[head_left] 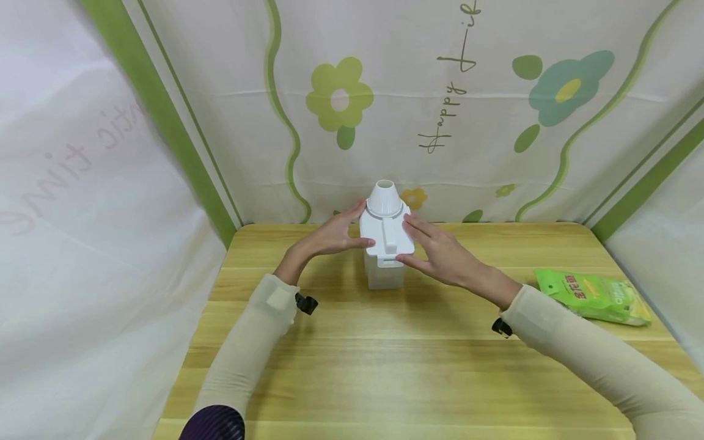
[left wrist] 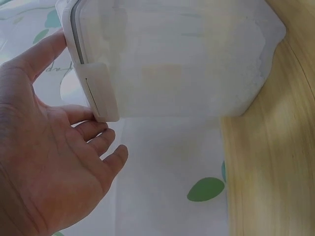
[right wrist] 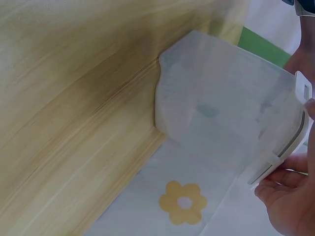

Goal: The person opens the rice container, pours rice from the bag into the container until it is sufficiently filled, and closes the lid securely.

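Observation:
A translucent plastic storage box (head_left: 385, 278) stands upright on the table near its back edge. Its white lid (head_left: 374, 229) carries a raised handle strip and a cone-shaped cap (head_left: 384, 198). On the left, my left hand (head_left: 335, 235) holds the lid's edge, thumb on the near part and fingers toward the back. In the left wrist view its fingertips touch the side clip (left wrist: 101, 93). My right hand (head_left: 442, 250) grips the lid's right edge, with the thumb by the front clip (head_left: 389, 261). Part of this hand lies outside the right wrist view, where fingertips (right wrist: 268, 189) meet another clip.
A green packet (head_left: 594, 296) with printed lettering lies at the table's right side, beyond the right forearm. The wooden table (head_left: 352, 366) meets a printed fabric backdrop (head_left: 220, 122) at its back edge. Fabric also hangs at both sides.

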A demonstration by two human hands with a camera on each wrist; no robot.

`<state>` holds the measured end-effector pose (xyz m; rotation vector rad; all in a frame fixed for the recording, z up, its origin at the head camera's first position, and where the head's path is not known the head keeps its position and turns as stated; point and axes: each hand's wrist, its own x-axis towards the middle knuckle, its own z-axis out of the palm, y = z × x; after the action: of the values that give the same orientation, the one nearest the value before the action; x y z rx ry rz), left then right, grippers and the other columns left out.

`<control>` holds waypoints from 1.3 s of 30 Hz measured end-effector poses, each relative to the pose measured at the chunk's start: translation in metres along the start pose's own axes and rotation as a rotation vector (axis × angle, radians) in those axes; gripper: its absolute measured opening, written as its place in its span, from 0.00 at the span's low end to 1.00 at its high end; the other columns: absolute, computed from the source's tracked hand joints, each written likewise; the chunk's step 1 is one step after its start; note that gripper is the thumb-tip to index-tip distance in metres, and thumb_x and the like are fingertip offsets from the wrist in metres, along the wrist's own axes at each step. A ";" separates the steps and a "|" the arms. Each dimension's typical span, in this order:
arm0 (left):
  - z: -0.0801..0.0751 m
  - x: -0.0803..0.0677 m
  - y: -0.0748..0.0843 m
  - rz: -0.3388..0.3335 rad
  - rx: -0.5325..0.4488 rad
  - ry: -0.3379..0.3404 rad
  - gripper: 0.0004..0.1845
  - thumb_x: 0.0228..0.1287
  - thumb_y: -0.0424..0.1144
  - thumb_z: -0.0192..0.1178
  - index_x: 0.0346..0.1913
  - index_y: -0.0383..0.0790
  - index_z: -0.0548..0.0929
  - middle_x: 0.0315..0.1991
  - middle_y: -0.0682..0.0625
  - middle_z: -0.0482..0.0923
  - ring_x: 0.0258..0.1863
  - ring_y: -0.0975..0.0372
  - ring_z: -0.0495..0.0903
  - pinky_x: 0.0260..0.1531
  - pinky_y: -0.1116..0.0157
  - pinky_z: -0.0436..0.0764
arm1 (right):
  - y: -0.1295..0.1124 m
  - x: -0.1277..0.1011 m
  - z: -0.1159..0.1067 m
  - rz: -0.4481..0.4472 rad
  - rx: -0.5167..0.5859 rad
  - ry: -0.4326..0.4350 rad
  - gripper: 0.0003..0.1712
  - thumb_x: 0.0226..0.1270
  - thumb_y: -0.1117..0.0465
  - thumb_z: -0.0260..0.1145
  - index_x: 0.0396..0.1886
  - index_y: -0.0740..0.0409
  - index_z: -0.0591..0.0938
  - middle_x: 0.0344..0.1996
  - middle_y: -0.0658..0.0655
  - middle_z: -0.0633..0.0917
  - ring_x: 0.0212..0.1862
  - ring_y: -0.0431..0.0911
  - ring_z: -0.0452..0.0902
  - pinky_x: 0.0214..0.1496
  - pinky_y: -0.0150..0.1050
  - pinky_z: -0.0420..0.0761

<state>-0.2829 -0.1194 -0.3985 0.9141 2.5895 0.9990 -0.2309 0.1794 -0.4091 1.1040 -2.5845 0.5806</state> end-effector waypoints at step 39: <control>0.013 -0.011 0.026 -0.102 0.215 0.019 0.64 0.67 0.74 0.60 0.86 0.39 0.38 0.87 0.48 0.26 0.86 0.56 0.34 0.84 0.54 0.46 | 0.063 0.008 -0.005 0.197 0.696 -0.133 0.50 0.66 0.66 0.78 0.83 0.63 0.62 0.82 0.61 0.64 0.82 0.57 0.58 0.80 0.53 0.64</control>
<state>-0.2567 -0.1047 -0.3910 0.8121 2.7684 0.7174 -0.2821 0.2158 -0.4170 1.0902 -2.6833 1.5871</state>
